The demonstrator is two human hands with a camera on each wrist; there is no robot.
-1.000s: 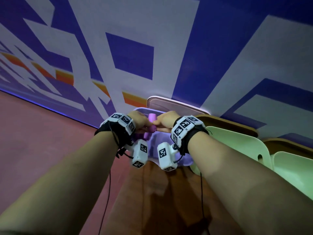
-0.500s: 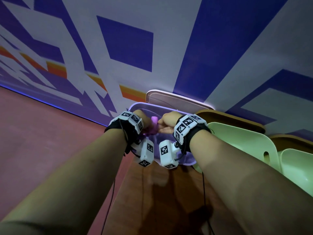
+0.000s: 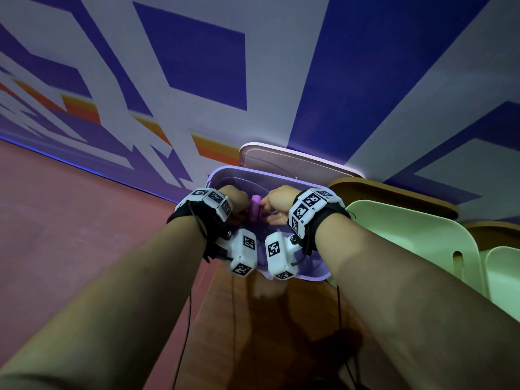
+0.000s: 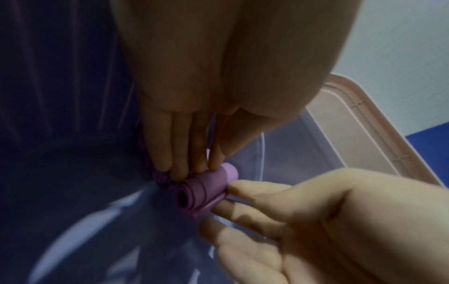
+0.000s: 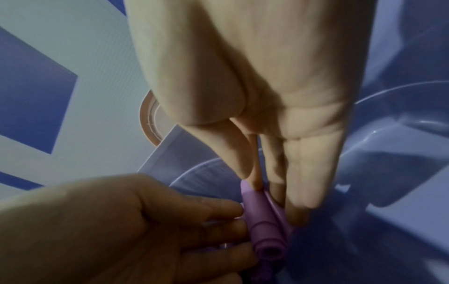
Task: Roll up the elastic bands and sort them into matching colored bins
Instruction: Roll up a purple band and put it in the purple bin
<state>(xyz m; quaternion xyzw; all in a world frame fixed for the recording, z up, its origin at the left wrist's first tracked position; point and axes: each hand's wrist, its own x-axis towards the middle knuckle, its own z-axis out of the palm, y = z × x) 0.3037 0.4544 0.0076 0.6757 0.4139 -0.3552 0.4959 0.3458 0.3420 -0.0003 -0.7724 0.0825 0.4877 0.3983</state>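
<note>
A rolled purple elastic band [image 3: 255, 211] is held between both hands inside the purple bin [image 3: 284, 177]. My left hand [image 3: 239, 206] pinches the roll from the left, its fingertips [image 4: 178, 173] on the roll's side [image 4: 209, 188] and the thumb at the far end. My right hand [image 3: 273, 209] pinches the same roll [image 5: 263, 221] from the right, thumb and index finger at its upper end and the other fingers [image 5: 301, 192] behind it. More purple rolls [image 4: 161, 178] lie just below, partly hidden by the left fingers.
A pink lid [image 3: 298, 161] leans behind the purple bin against the patterned blue-and-white wall. Pale green bins [image 3: 408, 240] stand to the right on brown lids. The bins sit on a wooden surface [image 3: 267, 319]; reddish floor lies at left.
Both hands have moved forward and lower into the purple bin with the roll still between them. The roll now stands more upright.
</note>
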